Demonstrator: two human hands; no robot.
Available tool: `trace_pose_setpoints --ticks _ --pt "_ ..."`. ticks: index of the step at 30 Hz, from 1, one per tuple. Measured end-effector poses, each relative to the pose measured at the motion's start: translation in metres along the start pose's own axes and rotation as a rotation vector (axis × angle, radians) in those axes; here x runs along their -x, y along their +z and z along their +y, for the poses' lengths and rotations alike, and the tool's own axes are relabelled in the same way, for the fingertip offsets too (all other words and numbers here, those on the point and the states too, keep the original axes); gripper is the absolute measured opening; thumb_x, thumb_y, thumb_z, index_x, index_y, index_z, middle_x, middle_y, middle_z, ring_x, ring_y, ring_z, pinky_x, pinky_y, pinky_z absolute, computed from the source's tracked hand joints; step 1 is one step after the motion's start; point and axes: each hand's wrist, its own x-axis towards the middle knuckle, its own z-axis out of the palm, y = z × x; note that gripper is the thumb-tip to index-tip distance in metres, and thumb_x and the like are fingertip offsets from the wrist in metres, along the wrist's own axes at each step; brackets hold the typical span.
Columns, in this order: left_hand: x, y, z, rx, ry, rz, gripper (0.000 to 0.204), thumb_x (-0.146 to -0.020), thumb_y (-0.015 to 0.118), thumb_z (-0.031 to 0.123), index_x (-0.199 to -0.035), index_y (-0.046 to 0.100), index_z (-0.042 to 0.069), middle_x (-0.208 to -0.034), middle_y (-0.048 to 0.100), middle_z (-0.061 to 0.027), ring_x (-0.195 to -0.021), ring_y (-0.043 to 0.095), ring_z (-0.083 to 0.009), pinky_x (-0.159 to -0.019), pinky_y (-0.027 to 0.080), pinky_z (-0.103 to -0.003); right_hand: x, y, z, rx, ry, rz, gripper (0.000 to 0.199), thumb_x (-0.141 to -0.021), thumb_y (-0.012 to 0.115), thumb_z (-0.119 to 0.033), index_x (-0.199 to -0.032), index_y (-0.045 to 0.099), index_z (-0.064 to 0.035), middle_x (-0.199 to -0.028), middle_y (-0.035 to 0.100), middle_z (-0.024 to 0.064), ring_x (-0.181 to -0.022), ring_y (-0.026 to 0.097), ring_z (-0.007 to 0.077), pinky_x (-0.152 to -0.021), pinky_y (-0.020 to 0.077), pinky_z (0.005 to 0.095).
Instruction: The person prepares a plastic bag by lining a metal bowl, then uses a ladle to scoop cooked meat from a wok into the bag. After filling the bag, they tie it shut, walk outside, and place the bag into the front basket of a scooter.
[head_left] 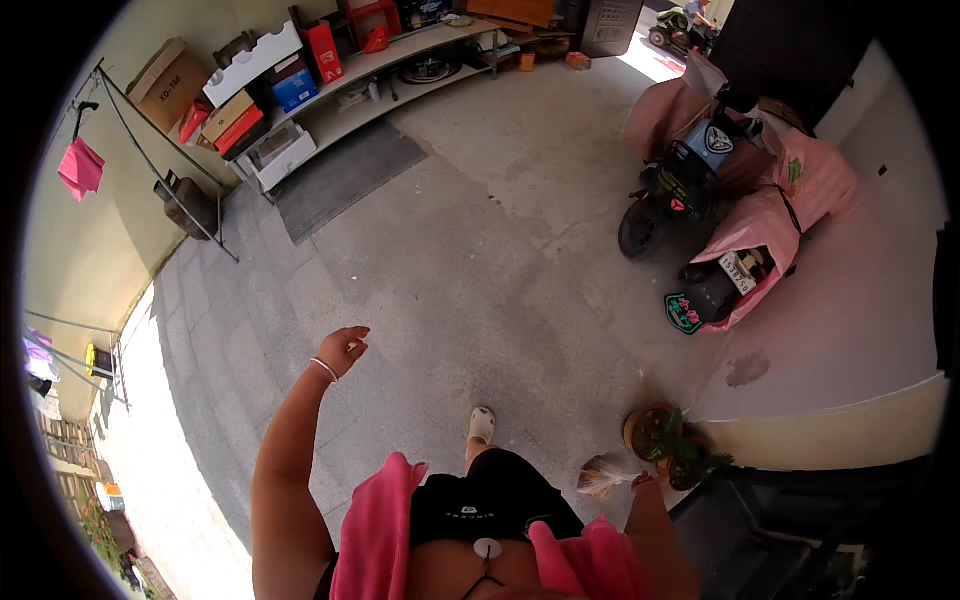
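Note:
My left hand (345, 350), with a bracelet at the wrist, is held out over the grey floor. Its fingers are loosely bent and apart, and nothing shows in them. Low on the right, my right hand (643, 482) is closed on the top of a thin clear plastic bag (603, 476). Something brownish is inside the bag, too unclear to name. The bag hangs beside my dark shorts, close to a potted plant (652, 434).
Scooters (690, 180) with pink covers stand along the right wall. A long shelf (370, 62) loaded with boxes lines the far left wall, with a dark mat (350, 180) before it. A metal rack (150, 140) and a gas cylinder (188, 205) stand left.

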Motion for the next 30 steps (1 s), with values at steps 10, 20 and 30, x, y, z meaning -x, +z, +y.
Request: trace_pose_setpoints --ticks 10,20,30 --pt "-0.018 -0.064 -0.212 -0.132 -1.266 -0.277 0.048 -0.084 0.058 0.039 -0.115 0.055 0.003 -0.104 0.063 -0.0182 -0.085 0.062 -0.0388 -0.077 0.048 -0.05 0.122 0.372 0.021 -0.041 0.097 -0.374 0.021 -0.077 0.058 -0.022 -0.072 0.042 -0.0084 -0.062 0.055 0.0078 -0.051 0.048 0.0177 -0.051 0.0375 0.0302" --pt "-0.386 -0.107 -0.246 0.19 -1.517 0.077 0.027 -0.086 0.057 0.032 -0.091 0.054 0.006 -0.073 0.056 -0.0124 -0.059 0.058 -0.0283 -0.049 0.043 -0.044 0.29 0.738 -0.075 0.073 0.0 -0.632 0.015 -0.075 0.061 -0.017 -0.076 0.05 -0.0064 -0.079 0.062 0.0097 -0.059 0.053 0.0205 -0.054 0.0414 0.0293" --pt "-1.058 -0.056 0.169 -0.101 0.174 -0.124 0.036 -0.083 0.064 0.017 -0.116 0.058 0.005 -0.106 0.064 -0.0141 -0.093 0.063 -0.0241 -0.082 0.049 -0.032 0.466 1.047 -0.211 0.157 -0.126 -0.973 0.018 -0.081 0.056 -0.01 -0.095 0.057 0.001 -0.084 0.061 0.0079 -0.069 0.055 0.0179 -0.06 0.0428 0.0264"
